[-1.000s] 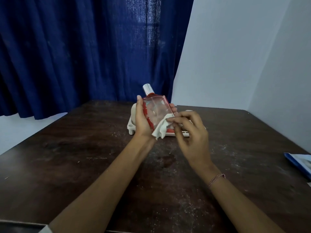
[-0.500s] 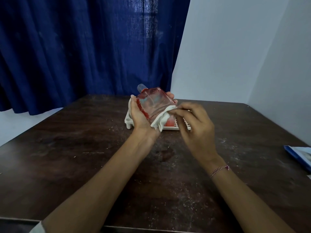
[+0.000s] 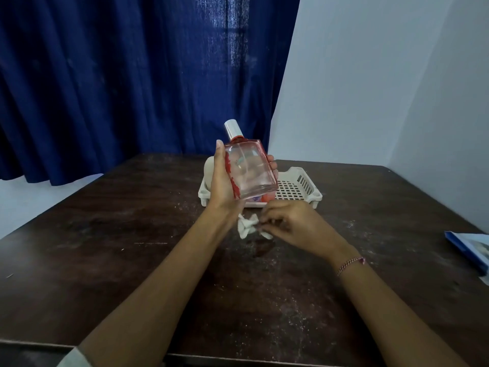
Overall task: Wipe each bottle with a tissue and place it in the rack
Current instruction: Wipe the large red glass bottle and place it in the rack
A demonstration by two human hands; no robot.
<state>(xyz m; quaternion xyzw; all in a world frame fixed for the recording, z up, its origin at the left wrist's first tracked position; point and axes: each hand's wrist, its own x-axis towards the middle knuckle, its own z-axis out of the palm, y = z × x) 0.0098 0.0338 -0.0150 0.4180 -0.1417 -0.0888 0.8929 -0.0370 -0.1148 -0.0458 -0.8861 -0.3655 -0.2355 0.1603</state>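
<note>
My left hand (image 3: 221,181) grips a flat clear glass bottle (image 3: 250,169) with red edges and a silver cap, held upright above the table in front of the rack. Below it, my right hand (image 3: 293,226) pinches a crumpled white tissue (image 3: 246,227) just over the tabletop, apart from the bottle. The white plastic rack (image 3: 299,185) with a gridded floor stands behind the bottle. A pale rounded bottle (image 3: 209,170) stands at the rack's left end, mostly hidden by my left hand. Something red and white (image 3: 260,198) lies in the rack under the held bottle.
The dark wooden table (image 3: 132,247) is dusted with white specks. A blue and white booklet (image 3: 469,247) lies at the right edge. A blue curtain hangs behind the table and a white wall stands to the right.
The bottle was tilted back, then raised upright again. My right hand with the tissue has dropped from the bottle's lower face down to the table, uncovering the rack.
</note>
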